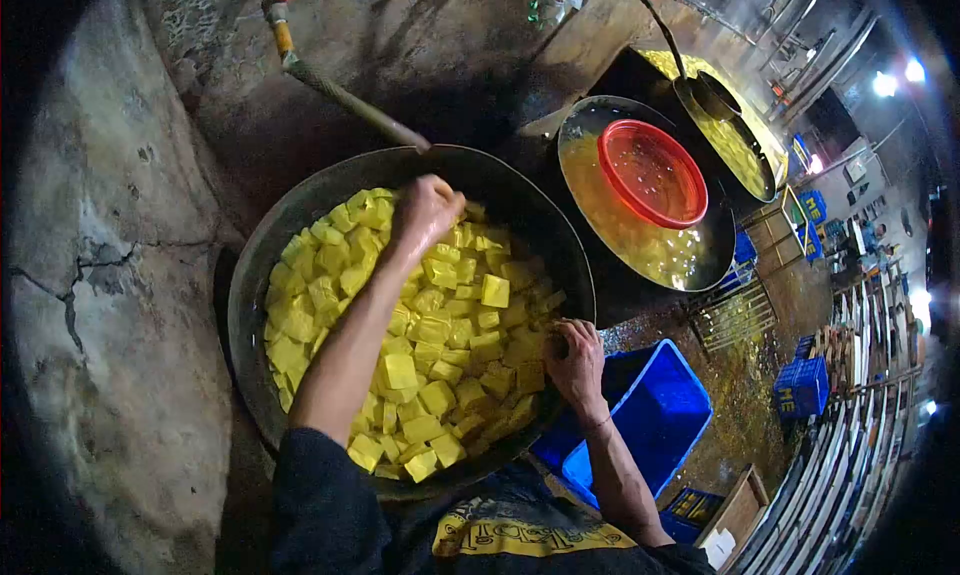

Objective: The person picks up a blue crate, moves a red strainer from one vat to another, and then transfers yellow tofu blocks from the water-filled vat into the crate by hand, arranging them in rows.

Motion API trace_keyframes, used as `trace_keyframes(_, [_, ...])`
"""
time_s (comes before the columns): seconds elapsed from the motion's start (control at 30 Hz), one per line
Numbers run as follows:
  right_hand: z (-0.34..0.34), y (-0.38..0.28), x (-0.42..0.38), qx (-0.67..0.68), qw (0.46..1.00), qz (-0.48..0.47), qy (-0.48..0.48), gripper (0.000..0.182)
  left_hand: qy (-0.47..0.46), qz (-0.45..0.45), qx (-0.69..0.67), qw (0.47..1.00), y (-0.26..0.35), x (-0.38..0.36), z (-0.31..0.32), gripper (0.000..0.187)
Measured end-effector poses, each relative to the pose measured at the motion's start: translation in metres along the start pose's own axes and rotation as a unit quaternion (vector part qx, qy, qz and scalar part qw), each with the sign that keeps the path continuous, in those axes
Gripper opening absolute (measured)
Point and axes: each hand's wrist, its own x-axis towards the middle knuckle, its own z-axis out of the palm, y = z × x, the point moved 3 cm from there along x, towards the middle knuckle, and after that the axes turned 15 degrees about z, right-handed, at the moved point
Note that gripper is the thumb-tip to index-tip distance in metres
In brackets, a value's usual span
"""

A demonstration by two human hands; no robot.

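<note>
A large dark wok [250,265] is heaped with yellow tofu blocks [420,375], partly sunk in liquid at the right side. My left hand [428,215] is closed in a fist over the far part of the wok, above the blocks. Whatever its fingers hold, if anything, is hidden. At the wok's right edge, my right hand [576,367] curls its fingers around the rim.
Beyond, a second wok [640,250] of cloudy liquid carries a red basin [655,175]. A pipe [350,105] reaches the far rim. Right of me stands a blue crate [650,405]; a cracked wall [120,275] is at left.
</note>
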Motion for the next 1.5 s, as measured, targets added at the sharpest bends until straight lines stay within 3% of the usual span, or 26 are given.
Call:
trace_keyframes(0.1, [0.006,0.002,-0.001,0.014,1.000,-0.003,0.008,0.032,-0.218,0.057,-0.071,0.972,-0.005,-0.067,0.026,0.025])
trace_keyframes(0.17, [0.003,-0.003,-0.001,-0.082,0.997,-0.013,-0.001,0.032,-0.320,-0.041,-0.038,0.946,-0.004,-0.108,0.040,0.031])
trace_keyframes(0.23, [-0.001,-0.017,0.002,-0.059,0.998,-0.024,0.019,0.033,-0.328,0.027,0.075,0.941,-0.002,-0.141,0.046,0.035])
trace_keyframes(0.3, [-0.005,-0.040,0.018,0.026,0.992,-0.123,0.016,0.028,-0.385,0.009,0.075,0.920,-0.049,-0.166,0.074,0.045])
trace_keyframes(0.33, [0.013,-0.036,0.028,0.097,0.983,-0.135,-0.081,0.046,-0.400,0.042,0.137,0.905,-0.084,-0.188,0.090,0.053])
trace_keyframes(0.37, [0.033,-0.028,0.047,0.100,0.982,-0.138,-0.082,0.046,-0.572,-0.035,0.162,0.803,-0.078,-0.175,0.090,0.060])
trace_keyframes(0.43, [0.093,-0.013,0.079,-0.029,0.955,-0.257,-0.145,0.045,-0.885,-0.106,0.153,0.427,-0.057,-0.157,0.074,0.076])
trace_keyframes(0.5, [0.160,0.040,0.098,-0.082,0.932,-0.274,-0.222,0.042,-0.590,0.006,0.172,0.789,-0.010,-0.172,0.038,0.079])
trace_keyframes(0.57, [0.167,0.025,0.106,-0.135,0.900,-0.291,-0.296,0.038,-0.581,0.043,0.210,0.785,-0.027,-0.175,0.046,0.079])
trace_keyframes(0.63, [0.113,-0.041,0.114,-0.223,0.825,-0.220,-0.471,0.034,-0.566,0.051,0.187,0.801,-0.010,-0.167,0.035,0.078])
trace_keyframes(0.67, [0.104,-0.048,0.117,-0.220,0.823,-0.222,-0.474,0.034,-0.564,0.046,0.154,0.810,-0.035,-0.170,0.051,0.077])
trace_keyframes(0.77, [0.079,-0.069,0.138,0.136,0.853,-0.197,-0.464,0.031,-0.537,-0.014,0.096,0.838,-0.046,-0.184,0.046,0.077])
trace_keyframes(0.8, [0.079,-0.088,0.146,-0.058,0.883,-0.183,-0.428,0.033,-0.527,-0.034,0.077,0.846,-0.051,-0.188,0.046,0.077])
trace_keyframes(0.9, [0.109,-0.107,0.154,-0.209,0.895,-0.209,-0.333,0.035,-0.525,-0.060,0.089,0.845,-0.072,-0.209,0.059,0.079])
trace_keyframes(0.93, [0.151,-0.084,0.160,-0.177,0.898,-0.242,-0.322,0.032,-0.522,-0.070,0.090,0.846,-0.074,-0.209,0.059,0.077])
trace_keyframes(1.03, [0.190,-0.078,0.165,-0.205,0.884,-0.194,-0.373,0.028,-0.457,-0.116,0.037,0.881,-0.060,-0.186,0.036,0.073])
trace_keyframes(1.07, [0.187,-0.084,0.169,-0.234,0.843,-0.128,-0.466,0.041,-0.406,-0.125,-0.016,0.905,-0.059,-0.184,0.031,0.069])
trace_keyframes(1.1, [0.208,-0.061,0.165,-0.235,0.841,-0.128,-0.470,0.041,-0.356,-0.130,-0.070,0.923,-0.055,-0.182,0.025,0.065])
trace_keyframes(1.13, [0.218,-0.043,0.158,0.139,0.853,-0.096,-0.494,0.039,-0.263,-0.145,-0.117,0.947,-0.051,-0.179,0.016,0.060])
trace_keyframes(1.17, [0.210,-0.040,0.160,0.293,0.799,0.004,-0.525,0.042,-0.167,-0.157,-0.162,0.960,-0.048,-0.174,0.009,0.055])
trace_keyframes(1.23, [0.192,-0.034,0.164,0.603,0.579,0.188,-0.515,0.046,-0.111,-0.152,-0.200,0.961,-0.050,-0.172,0.005,0.044])
trace_keyframes(1.27, [0.134,-0.070,0.169,0.529,0.637,-0.041,-0.559,0.058,-0.022,-0.225,-0.313,0.922,-0.045,-0.171,-0.002,0.039])
trace_keyframes(1.3, [0.122,-0.078,0.165,0.463,0.679,-0.040,-0.568,0.062,0.069,-0.294,-0.417,0.857,-0.044,-0.174,-0.005,0.035])
trace_keyframes(1.37, [0.098,-0.092,0.157,0.318,0.744,-0.052,-0.585,0.072,0.129,-0.293,-0.404,0.857,-0.093,-0.188,0.030,0.026])
trace_keyframes(1.43, [0.059,-0.128,0.142,0.118,0.848,-0.100,-0.507,0.065,0.230,-0.359,-0.474,0.770,-0.098,-0.193,0.044,0.024])
trace_keyframes(1.5, [0.079,-0.115,0.127,0.262,0.816,-0.122,-0.501,0.040,0.320,-0.402,-0.509,0.690,-0.075,-0.189,0.048,0.027])
